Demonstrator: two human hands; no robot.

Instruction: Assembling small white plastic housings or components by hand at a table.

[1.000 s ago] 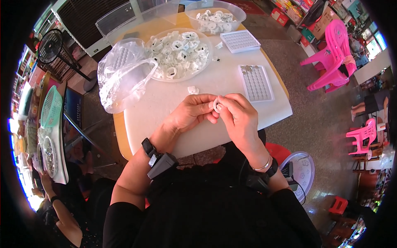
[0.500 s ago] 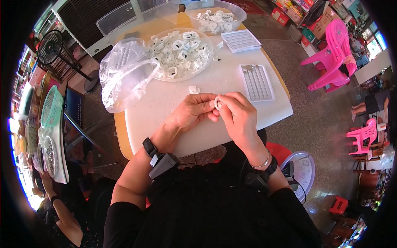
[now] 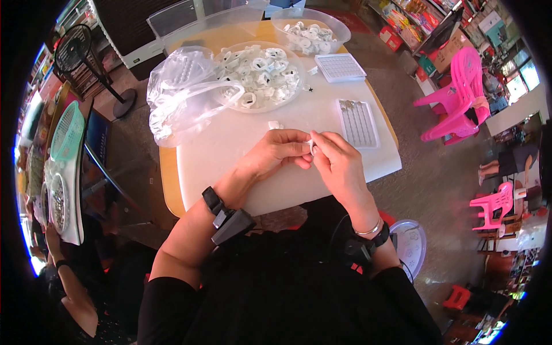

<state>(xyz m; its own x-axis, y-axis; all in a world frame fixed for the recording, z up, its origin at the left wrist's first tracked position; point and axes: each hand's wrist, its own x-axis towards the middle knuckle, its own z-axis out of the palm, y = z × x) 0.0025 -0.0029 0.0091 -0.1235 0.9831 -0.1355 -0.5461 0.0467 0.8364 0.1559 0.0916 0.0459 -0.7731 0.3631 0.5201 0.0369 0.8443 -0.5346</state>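
Pinching one tiny white piece (image 3: pixel 311 144) between left hand (image 3: pixel 278 152) and right hand (image 3: pixel 338 163) over the bench (image 3: pixel 241 138), maybe dropping it if fingers slip.

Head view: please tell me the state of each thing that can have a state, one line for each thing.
left hand: closed on the small white part, fingertips pinching
right hand: pinching the same part
small white part: held between both hands, above the table
round clear tray: heaped with white parts
clear tub: open, partly filled
plastic bag: open, crumpled
near grid tray: flat, mostly unfilled
far grid tray: flat
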